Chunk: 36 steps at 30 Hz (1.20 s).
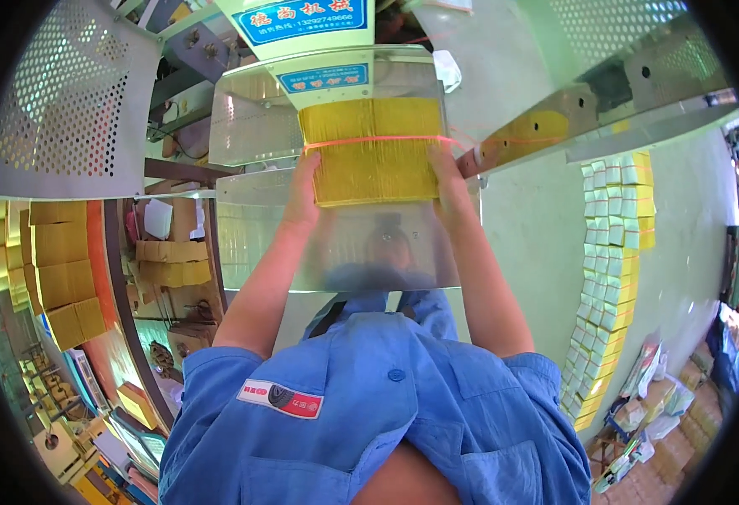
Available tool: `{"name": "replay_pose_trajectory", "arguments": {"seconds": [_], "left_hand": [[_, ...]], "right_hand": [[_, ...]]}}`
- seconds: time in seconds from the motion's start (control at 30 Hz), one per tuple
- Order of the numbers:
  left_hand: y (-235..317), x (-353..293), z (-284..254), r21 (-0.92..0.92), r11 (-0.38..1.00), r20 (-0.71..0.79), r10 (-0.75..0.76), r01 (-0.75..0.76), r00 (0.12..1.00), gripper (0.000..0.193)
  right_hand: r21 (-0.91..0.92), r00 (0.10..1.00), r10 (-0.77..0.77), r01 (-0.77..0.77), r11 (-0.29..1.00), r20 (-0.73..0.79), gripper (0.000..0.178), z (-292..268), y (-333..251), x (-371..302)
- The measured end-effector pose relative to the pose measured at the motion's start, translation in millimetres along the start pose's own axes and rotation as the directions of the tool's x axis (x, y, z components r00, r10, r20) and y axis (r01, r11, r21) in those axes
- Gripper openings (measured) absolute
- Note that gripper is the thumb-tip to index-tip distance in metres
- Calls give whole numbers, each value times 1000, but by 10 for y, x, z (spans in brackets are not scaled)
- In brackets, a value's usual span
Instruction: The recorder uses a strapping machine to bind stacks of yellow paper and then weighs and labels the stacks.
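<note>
Between my two hands is a thick block of yellow paper sheets, with a pink strap running across its middle. My left hand is pressed along the block's left side, and my right hand grips its right side near the strap. Below the block lies a shiny metal plate on a machine. The undersides of my fingers are hidden by the block.
A clear guard panel and a white machine column stand ahead. A brown metal bar juts in from the right. Rows of strapped bundles line the floor at right. Yellow-brown stacks and a perforated panel are at left.
</note>
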<state>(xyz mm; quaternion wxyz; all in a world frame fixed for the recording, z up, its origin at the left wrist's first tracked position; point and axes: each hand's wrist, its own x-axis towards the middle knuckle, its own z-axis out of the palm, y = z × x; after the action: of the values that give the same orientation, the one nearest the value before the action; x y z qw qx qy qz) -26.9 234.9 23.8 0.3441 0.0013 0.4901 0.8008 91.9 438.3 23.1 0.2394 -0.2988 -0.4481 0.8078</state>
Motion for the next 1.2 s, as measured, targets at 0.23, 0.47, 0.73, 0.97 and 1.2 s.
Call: {"name": "replay_pose_trajectory", "arguments": {"seconds": [0.23, 0.47, 0.73, 0.97, 1.2], "left_hand": [[-24, 30, 44, 140, 989, 24, 40, -43, 999, 43], [-75, 55, 117, 144, 989, -15, 23, -20, 1000, 43], [-15, 55, 243, 156, 988, -55, -2, 10, 998, 42], [-36, -305, -114, 82, 996, -50, 42, -38, 998, 39], [-113, -1075, -563, -72, 997, -224, 11, -28, 975, 35]], "right_hand": [[58, 985, 160, -164, 985, 67, 45, -20, 43, 12], [-107, 986, 154, -146, 983, 66, 50, -182, 247, 130], [-157, 995, 61, -47, 987, 83, 53, -185, 263, 130], [-73, 940, 202, -189, 979, 274, 66, -51, 174, -192], [-14, 948, 270, -272, 962, 166, 47, -121, 353, -809]]}}
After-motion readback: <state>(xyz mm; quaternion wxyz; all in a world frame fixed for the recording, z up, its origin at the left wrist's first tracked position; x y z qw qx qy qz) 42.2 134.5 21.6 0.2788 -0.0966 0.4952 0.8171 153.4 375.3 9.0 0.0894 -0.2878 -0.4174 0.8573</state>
